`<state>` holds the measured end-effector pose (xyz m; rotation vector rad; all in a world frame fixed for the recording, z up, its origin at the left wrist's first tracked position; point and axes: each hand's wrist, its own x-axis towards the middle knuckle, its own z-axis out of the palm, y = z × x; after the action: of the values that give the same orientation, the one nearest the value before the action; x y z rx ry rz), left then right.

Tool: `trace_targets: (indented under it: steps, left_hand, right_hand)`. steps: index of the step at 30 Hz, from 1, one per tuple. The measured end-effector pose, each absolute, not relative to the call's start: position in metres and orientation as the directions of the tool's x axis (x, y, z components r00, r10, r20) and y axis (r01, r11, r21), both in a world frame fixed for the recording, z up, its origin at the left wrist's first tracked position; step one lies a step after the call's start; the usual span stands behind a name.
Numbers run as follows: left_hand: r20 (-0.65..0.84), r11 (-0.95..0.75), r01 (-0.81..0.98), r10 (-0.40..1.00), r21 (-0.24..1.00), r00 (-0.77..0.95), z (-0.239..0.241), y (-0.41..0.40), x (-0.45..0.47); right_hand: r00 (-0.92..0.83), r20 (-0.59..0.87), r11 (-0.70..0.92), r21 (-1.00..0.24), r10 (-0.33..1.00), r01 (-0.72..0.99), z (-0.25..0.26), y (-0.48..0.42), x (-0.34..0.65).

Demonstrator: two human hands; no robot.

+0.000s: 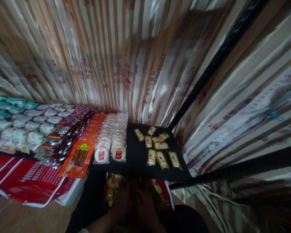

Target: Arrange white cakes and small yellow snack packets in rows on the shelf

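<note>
Both hands are low in the dark at the bottom centre, under the front edge of a black table top (135, 158). My left hand (122, 202) and my right hand (145, 207) reach into a red bag or box of yellow snack packets (111, 191). Their fingers are blurred and in shadow, so I cannot make out a grip. Several small yellow wrapped snacks (157, 149) lie loose on the black table top above the hands.
Two rows of round white rice-cracker packs (113, 140) lie left of the yellow snacks, then orange packs (83, 152), dark red packs (63, 132) and white and green packs (16, 126). Red printed cardboard (31, 181) hangs at the front left. Striped shiny curtains (126, 58) close off the back and right.
</note>
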<state>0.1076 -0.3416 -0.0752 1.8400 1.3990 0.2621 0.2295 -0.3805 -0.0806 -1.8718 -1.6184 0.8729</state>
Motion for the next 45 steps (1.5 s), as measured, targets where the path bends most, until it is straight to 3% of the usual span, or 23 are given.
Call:
trace_targets:
  steps: [7,10,13,16,19,23,27,31,35,41,43,45]
  left_hand:
    - [-0.336,0.084,0.595,0.883,0.799,0.326,-0.025,-0.332,0.091]
    - [-0.269,0.092,0.481,0.911,0.872,0.313,0.004,-0.325,0.083]
    - [-0.238,0.127,0.366,0.931,0.922,0.276,0.023,-0.315,0.08]
    - [-0.294,0.26,0.182,0.935,0.948,0.197,0.028,-0.304,0.084]
    - [-0.401,0.411,-0.035,0.903,0.911,0.155,0.025,-0.293,0.094]
    - [-0.479,0.49,-0.177,0.872,0.854,0.101,0.023,-0.279,0.106]
    - [-0.526,0.538,-0.195,0.843,0.82,0.114,0.033,-0.272,0.11]
    - [-0.555,0.576,-0.282,0.817,0.768,0.158,0.042,-0.27,0.112]
    - [-0.569,0.589,-0.351,0.805,0.728,0.171,0.045,-0.271,0.121]
    - [-0.6,0.584,-0.468,0.789,0.664,0.133,0.053,-0.27,0.129]
    - [-0.601,0.575,-0.485,0.79,0.659,0.12,0.057,-0.269,0.128]
    - [-0.588,0.562,-0.491,0.8,0.666,0.118,0.062,-0.271,0.126]
  right_hand:
    - [0.069,0.007,-0.036,-0.795,0.998,0.606,-0.028,-0.375,0.228]
    - [0.088,0.129,0.05,-0.793,0.988,0.607,-0.007,-0.359,0.238]
    - [0.109,0.315,0.167,-0.729,0.943,0.664,0.005,-0.327,0.253]
    - [0.074,0.428,0.203,-0.565,0.901,0.799,0.011,-0.28,0.263]
    - [-0.018,0.389,0.177,-0.378,0.921,0.909,0.014,-0.231,0.269]
    - [-0.062,0.199,0.105,-0.213,0.978,0.971,0.018,-0.179,0.271]
    - [-0.024,0.037,0.029,-0.137,0.999,0.99,0.019,-0.155,0.272]
    - [0.035,0.049,-0.028,-0.129,0.998,0.991,0.014,-0.159,0.274]
    - [0.114,0.137,-0.081,-0.227,0.984,0.97,0.01,-0.174,0.281]
    - [0.12,0.341,0.115,-0.593,0.932,0.797,0.022,-0.197,0.285]
    - [0.216,0.246,0.073,-0.801,0.945,0.594,0.03,-0.209,0.28]
    - [0.27,0.047,-0.034,-0.957,0.962,0.288,0.038,-0.224,0.272]
